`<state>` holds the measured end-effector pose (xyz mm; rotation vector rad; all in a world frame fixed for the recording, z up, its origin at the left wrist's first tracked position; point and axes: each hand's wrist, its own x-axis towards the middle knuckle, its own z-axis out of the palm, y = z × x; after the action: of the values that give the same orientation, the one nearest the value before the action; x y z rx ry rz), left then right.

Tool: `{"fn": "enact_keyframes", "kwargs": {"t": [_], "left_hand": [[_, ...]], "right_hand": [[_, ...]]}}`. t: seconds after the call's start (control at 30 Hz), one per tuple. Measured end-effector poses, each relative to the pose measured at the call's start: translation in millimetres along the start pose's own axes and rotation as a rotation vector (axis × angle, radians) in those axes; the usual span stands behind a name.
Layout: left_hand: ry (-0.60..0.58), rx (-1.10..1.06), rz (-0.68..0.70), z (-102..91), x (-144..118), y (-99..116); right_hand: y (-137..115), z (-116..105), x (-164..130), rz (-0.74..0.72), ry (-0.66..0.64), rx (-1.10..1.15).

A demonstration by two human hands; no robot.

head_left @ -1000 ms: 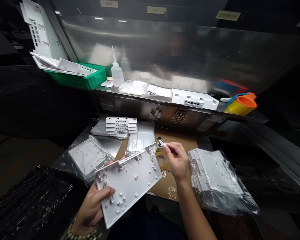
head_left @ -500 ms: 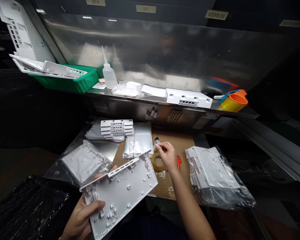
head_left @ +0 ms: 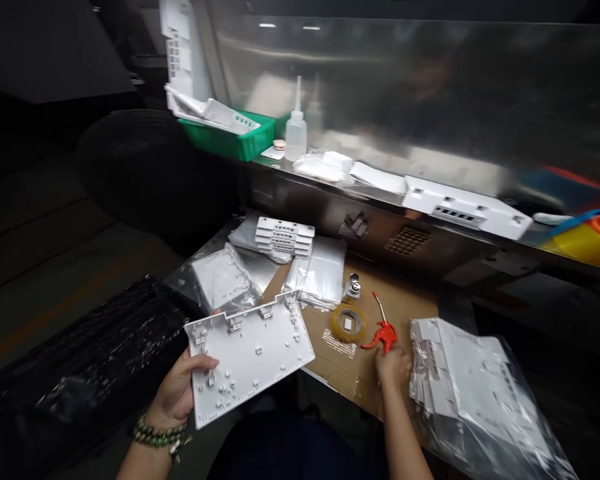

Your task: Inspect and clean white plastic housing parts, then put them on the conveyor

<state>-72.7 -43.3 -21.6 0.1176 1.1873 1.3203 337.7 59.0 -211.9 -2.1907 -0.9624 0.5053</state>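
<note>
- White plastic, studded with small clips, makes up the panel in my left hand; I hold it tilted over the counter's near edge, left of the middle.
- My left fingers grasp its left edge, the thumb pressed on the clipped face, the others behind.
- My right hand is at the handle of a red air gun, its fingers curled; blur means I cannot tell whether they close on it.
- The gun's thin nozzle points toward the counter's far edge, over the cardboard.
- Just left of the gun lies a yellow tape roll, a small white piece inside its ring.
- Beyond the roll, nearer the far edge, sits a small metal-topped container.
- Toward the counter's far left corner, slotted white parts are stacked beside clear bags.
- A bagged panel lies along the left edge; more bagged panels lie at the right edge.
- Above, a green tray stands at the shelf's left end, a bottle just beside it.
</note>
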Motion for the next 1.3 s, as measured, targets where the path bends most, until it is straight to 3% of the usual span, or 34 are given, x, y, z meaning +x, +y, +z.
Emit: {"fn": "enact_keyframes", "kwargs": {"t": [0.1,0.2,0.27,0.33,0.4,0.47,0.53,0.57,0.67,0.8,0.93,1.13,1.2,1.3], "left_hand": [[0.021,-0.05,0.013,-14.8,-8,-1],[0.114,-0.164,-0.054,-40.0,-21,-5],[0.191,-0.251,-0.087,-59.4,-33,-10],[0.272,-0.29,-0.07,-79.6,-42,-19],[0.374,-0.303,-0.035,-100.1,-47,-32],[0.495,-0.317,0.003,-120.2,-45,-47],[0.617,-0.325,0.025,-138.7,-35,-65],[0.669,-0.325,0.027,-146.9,-29,-74],[0.774,-0.284,0.032,-166.7,-9,-101],[0.825,-0.104,0.088,-184.6,4,-137],[0.762,0.196,0.187,-201.4,-6,-150],[0.365,0.537,0.293,-217.7,-11,-112],[0.358,0.574,0.266,-216.4,-2,-109],[0.477,0.568,0.196,-212.5,13,-117]], "right_hand": [[8,-12,12,0.078,-0.108,0.06],[0,-28,18,0.048,-0.279,0.202],[-12,-42,15,0.003,-0.459,0.35],[-27,-57,3,0.0,-0.737,0.532],[-46,-65,-18,0.027,-1.102,0.615],[-67,-64,-48,-0.023,-1.496,0.476],[-86,-55,-84,-0.222,-1.776,0.169],[-92,-49,-103,-0.357,-1.811,-0.003],[-99,-34,-150,-0.662,-1.597,-0.369],[-92,-30,-172,-0.831,-1.475,-0.528],[-89,-36,-162,-0.787,-1.424,-0.501],[-82,-45,-141,-0.654,-1.41,-0.409],[-79,-48,-139,-0.633,-1.414,-0.396],[-75,-55,-139,-0.614,-1.37,-0.38]]}}
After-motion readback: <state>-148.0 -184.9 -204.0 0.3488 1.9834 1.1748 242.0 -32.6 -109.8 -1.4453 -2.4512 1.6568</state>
